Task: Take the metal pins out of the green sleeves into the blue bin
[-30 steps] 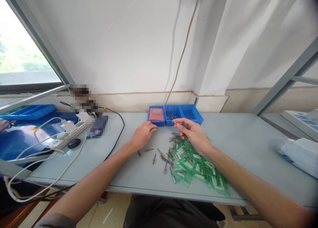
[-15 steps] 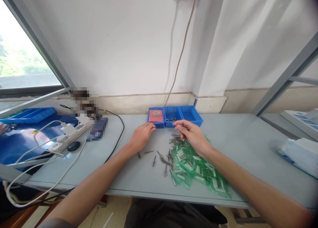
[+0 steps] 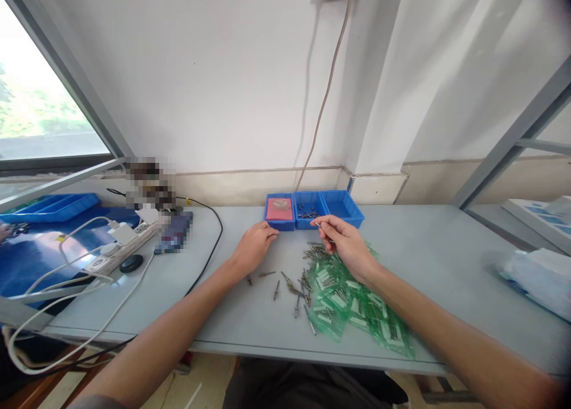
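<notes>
My right hand (image 3: 339, 236) pinches a small metal rivet (image 3: 317, 225) in front of the middle blue bin (image 3: 307, 223). That bin holds several rivets. My left hand (image 3: 255, 242) is closed at the front of the left blue bin (image 3: 280, 226), which has a red sheet (image 3: 279, 209) in it; whatever its fingers hold, if anything, is hidden. The right blue bin (image 3: 342, 205) adjoins the middle one. Loose rivets (image 3: 297, 306) are scattered on the table between my arms. Green plastic bags (image 3: 357, 302) with metal parts inside lie below my right hand.
A power strip (image 3: 118, 249) with white cables, a black round object (image 3: 131, 263) and a black cable (image 3: 218, 219) are on the left. Another blue tray (image 3: 71, 207) stands at the far left. A plastic-wrapped package (image 3: 535, 278) is at the right edge.
The rivet in my right fingers shows slightly more and has tilted a little. My left hand has barely moved.
</notes>
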Available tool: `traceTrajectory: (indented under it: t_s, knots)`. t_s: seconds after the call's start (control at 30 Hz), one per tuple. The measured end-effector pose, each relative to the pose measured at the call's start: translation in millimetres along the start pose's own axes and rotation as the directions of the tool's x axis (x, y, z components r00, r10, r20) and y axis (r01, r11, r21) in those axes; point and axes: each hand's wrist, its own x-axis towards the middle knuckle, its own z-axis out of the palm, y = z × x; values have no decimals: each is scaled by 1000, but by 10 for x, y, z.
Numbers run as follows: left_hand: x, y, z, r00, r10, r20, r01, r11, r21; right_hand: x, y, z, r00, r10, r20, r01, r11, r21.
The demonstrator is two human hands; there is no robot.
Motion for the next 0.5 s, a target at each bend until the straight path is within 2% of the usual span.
traceTrajectory:
  t_s: [0.27, 0.5]
  knots:
    - [18, -53, 35, 999, 39, -17, -39, 999, 1, 8, 20, 3, 1000, -2, 1, 2, 1000, -13]
    - [7, -45, -10, 1000, -4, -8, 3, 994, -110, 11, 14, -7, 1000, -18, -3, 18, 1000, -25]
